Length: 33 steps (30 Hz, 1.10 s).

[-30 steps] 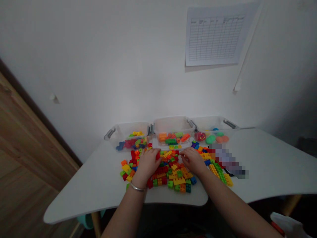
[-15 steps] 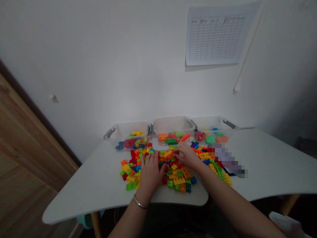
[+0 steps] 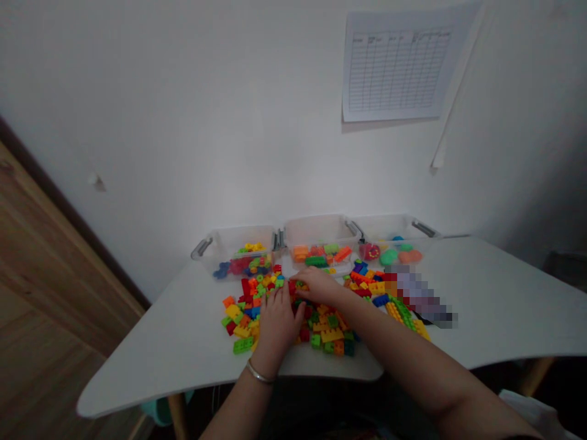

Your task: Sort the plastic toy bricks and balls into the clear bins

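A heap of coloured plastic building bricks (image 3: 328,321) lies spread on the white table (image 3: 174,342). My left hand (image 3: 277,321) rests flat on the heap's left part, fingers stretched forward, a thin bracelet on the wrist. My right hand (image 3: 316,284) reaches across to the left over the heap's far side, fingers curled down onto bricks near a red one; what they grip is too small to make out. The two hands nearly touch.
Three clear plastic bins stand in a row at the wall: the left bin (image 3: 238,253), the middle bin (image 3: 318,244) and the right bin (image 3: 394,241), each with some coloured pieces. A blurred patch (image 3: 419,296) lies to the right. A printed sheet (image 3: 394,67) hangs on the wall.
My left hand drew back towards me and flattened on the bricks. My right hand moved left across the heap, close to the left hand.
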Tool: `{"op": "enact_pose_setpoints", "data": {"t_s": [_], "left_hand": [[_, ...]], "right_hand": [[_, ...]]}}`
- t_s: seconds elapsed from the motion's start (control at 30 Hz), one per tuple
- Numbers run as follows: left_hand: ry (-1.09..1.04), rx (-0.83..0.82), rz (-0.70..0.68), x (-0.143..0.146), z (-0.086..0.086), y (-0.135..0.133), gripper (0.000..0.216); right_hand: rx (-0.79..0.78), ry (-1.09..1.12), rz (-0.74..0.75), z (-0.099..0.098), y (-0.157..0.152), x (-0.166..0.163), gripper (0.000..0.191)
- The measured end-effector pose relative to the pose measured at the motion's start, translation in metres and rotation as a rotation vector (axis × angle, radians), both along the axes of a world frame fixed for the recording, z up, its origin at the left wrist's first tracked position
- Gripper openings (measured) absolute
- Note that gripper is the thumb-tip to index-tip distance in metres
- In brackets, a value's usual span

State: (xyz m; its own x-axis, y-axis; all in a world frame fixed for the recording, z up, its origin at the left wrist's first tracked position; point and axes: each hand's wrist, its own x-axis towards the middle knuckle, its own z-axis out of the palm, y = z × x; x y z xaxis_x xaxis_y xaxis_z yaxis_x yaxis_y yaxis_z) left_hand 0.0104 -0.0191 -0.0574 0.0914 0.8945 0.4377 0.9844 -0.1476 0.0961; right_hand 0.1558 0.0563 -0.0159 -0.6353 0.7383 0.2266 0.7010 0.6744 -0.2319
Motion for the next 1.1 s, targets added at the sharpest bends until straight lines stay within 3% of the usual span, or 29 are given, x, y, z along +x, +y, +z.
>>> {"op": "enact_pose_setpoints", "data": {"t_s": [0.13, 0.33, 0.53, 0.63, 0.8, 0.9, 1.1], "left_hand": [[-0.009, -0.016, -0.009, 0.0, 0.0, -0.001, 0.059], [-0.02, -0.119, -0.016, -0.001, 0.009, 0.003, 0.059], [-0.059, -0.095, -0.072, -0.001, 0.018, 0.011, 0.053], [-0.093, -0.107, -0.097, 0.0, 0.015, 0.013, 0.047], [-0.147, -0.102, -0.105, 0.0, 0.01, 0.016, 0.036], [-0.155, -0.091, -0.111, 0.0, 0.01, 0.017, 0.029], [-0.179, -0.076, -0.112, 0.0, 0.011, 0.016, 0.027]], "right_hand": [[0.014, -0.035, -0.002, -0.002, 0.001, -0.005, 0.033], [0.058, 0.073, -0.137, 0.0, -0.005, -0.001, 0.028], [0.276, 0.437, -0.226, 0.033, 0.003, 0.025, 0.028], [0.396, 0.69, -0.37, 0.053, 0.016, 0.046, 0.029], [0.378, 0.962, -0.477, 0.066, 0.05, 0.069, 0.036], [0.305, 0.905, -0.495, 0.067, 0.069, 0.071, 0.032], [0.119, 0.575, -0.657, 0.07, 0.084, 0.062, 0.027]]}}
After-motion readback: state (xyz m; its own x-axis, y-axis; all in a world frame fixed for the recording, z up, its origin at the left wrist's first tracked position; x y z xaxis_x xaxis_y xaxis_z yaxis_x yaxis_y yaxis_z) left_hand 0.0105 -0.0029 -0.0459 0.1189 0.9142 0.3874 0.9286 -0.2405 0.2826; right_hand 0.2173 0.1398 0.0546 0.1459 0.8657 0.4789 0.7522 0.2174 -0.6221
